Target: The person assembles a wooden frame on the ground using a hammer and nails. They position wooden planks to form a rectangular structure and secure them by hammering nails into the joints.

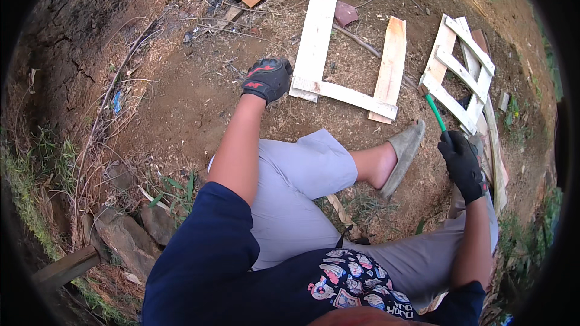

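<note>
Navy short-sleeved shirt with a colourful cartoon print on the chest, light grey shorts, black work gloves on left hand [267, 78] and right hand [464, 166], red marking on the left glove, grey slip-on shoe [403, 154].

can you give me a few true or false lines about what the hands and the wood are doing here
1. The left hand wears a black glove with red marks. True.
2. The right hand is bare. False: it wears a black glove.
3. The right hand holds a green-handled hammer. True.
4. The left hand grips a saw. False: it rests by the corner of the pale plank frame on the ground, no tool in it.
5. The plank frame lies on a workbench. False: it lies on bare dirt.
6. A foot in a grey slipper is stretched toward the frame. True.
</note>
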{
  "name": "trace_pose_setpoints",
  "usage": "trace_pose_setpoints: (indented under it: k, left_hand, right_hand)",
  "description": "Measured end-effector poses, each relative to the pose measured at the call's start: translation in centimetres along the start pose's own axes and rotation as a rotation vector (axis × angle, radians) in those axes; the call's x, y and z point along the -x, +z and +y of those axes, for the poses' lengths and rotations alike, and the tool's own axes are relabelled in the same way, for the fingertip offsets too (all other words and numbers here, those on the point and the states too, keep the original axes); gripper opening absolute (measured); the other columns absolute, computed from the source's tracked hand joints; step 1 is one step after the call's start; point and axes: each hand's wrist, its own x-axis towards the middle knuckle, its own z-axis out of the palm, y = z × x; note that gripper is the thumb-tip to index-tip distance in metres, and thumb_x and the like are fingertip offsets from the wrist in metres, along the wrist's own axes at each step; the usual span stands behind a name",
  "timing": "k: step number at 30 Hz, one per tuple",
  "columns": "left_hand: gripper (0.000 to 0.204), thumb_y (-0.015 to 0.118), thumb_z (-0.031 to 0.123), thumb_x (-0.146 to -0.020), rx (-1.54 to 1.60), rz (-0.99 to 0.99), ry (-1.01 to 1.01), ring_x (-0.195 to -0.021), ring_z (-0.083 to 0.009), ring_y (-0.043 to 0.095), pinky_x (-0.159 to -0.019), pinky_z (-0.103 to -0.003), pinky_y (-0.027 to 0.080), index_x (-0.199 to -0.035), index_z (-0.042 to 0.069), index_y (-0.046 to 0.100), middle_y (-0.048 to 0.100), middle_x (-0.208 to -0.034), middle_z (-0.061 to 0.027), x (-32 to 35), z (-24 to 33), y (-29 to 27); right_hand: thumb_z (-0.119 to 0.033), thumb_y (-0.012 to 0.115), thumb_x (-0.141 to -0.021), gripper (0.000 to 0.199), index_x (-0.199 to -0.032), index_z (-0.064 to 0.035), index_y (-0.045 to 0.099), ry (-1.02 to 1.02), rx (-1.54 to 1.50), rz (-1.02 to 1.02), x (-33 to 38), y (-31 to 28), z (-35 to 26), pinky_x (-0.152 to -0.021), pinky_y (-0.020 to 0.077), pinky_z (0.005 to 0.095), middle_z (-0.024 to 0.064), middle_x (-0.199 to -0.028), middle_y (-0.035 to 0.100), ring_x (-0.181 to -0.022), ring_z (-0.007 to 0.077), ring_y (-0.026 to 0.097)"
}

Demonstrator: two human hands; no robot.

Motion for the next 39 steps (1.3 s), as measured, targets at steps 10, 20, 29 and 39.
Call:
trace_pose_setpoints:
  k: [10, 20, 29, 39]
  left_hand:
    - [0.027, 0.067, 0.034, -0.097, -0.011, -0.092, 0.125, -0.11, -0.0326, 0.074, -0.1, -0.046, 0.056, -0.114, 0.019, 0.081, 0.079, -0.117, -0.0104, -2.9, -1.6, 2.0]
    - [0.025, 0.07, 0.033, -0.094, -0.074, -0.05, 0.071, -0.105, -0.0345, 0.075, -0.094, -0.048, 0.058, -0.112, 0.02, 0.081, 0.079, -0.11, -0.0121, -3.5, -1.0, 3.0]
    - [0.024, 0.068, 0.031, -0.096, -0.048, -0.041, 0.114, -0.107, -0.0339, 0.075, -0.096, -0.047, 0.058, -0.113, 0.02, 0.081, 0.079, -0.113, -0.0114, -3.5, -1.1, 3.3]
    - [0.029, 0.07, 0.035, -0.095, -0.008, -0.031, 0.103, -0.107, -0.0319, 0.075, -0.098, -0.045, 0.057, -0.115, 0.017, 0.081, 0.08, -0.114, -0.0103, -3.2, -0.2, 3.0]
  right_hand:
    - [-0.027, 0.068, -0.096, 0.043, -0.131, -0.0023, 0.064, -0.338, 0.026, -0.162, 0.0, 7.2, -5.6, -0.095, 0.0531, 0.0501, 0.0254, -0.122, 0.07, -0.111, 0.0447, 0.068]
    - [-0.025, 0.072, -0.094, 0.049, -0.137, -0.0019, 0.063, -0.226, 0.038, -0.212, 0.2, 8.1, -5.5, -0.097, 0.0538, 0.0501, 0.0262, -0.118, 0.072, -0.11, 0.0459, 0.069]
    - [-0.022, 0.071, -0.094, 0.046, -0.134, -0.001, 0.063, -0.251, 0.031, -0.183, 0.1, 7.4, -4.4, -0.095, 0.0536, 0.0497, 0.0258, -0.117, 0.071, -0.109, 0.0451, 0.069]
    - [-0.022, 0.071, -0.094, 0.045, -0.132, -0.0005, 0.063, -0.315, 0.051, -0.165, -0.2, 7.8, -3.3, -0.095, 0.0534, 0.049, 0.0254, -0.118, 0.07, -0.11, 0.0446, 0.068]
